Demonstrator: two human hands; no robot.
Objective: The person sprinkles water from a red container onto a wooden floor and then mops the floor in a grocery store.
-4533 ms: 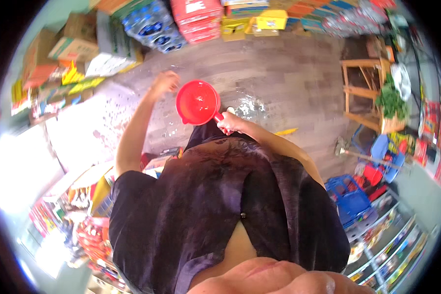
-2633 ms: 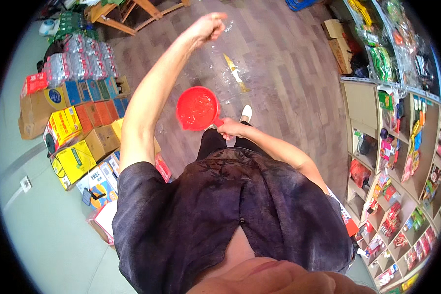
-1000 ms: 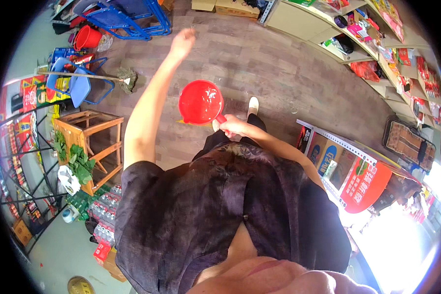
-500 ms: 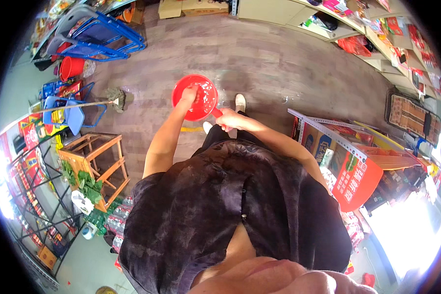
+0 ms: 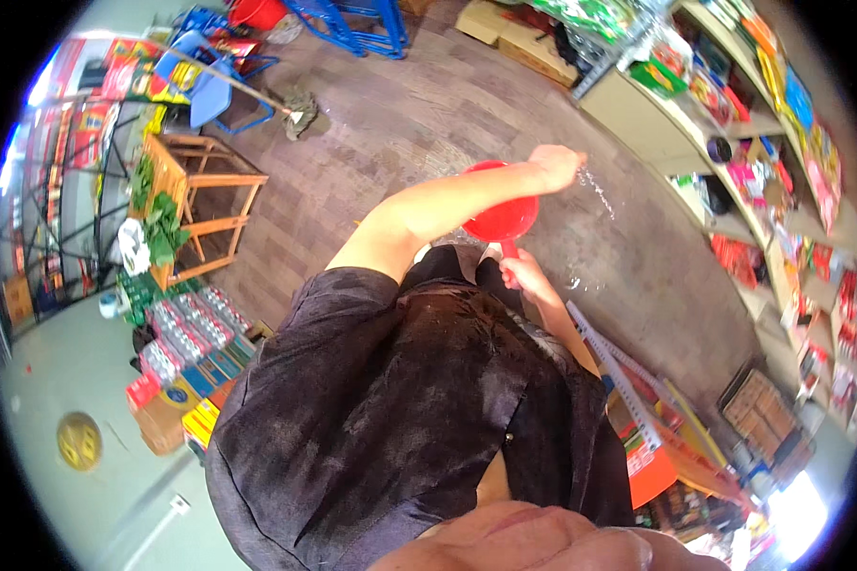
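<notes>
Curled round its handle [image 5: 510, 250], the right hand [image 5: 522, 272] holds the red dipper [image 5: 500, 226] above the brown floor [image 5: 400, 105], likely to keep it level; I see the left hand [image 5: 555, 168] past its far-right rim, finger closure unclear, droplets [image 5: 596, 191] alongside.

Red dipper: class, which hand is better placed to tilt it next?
Right, most likely: the right hand grips the dipper by its handle, while the left forearm crosses over it and the left hand is past it, near water drops.
</notes>
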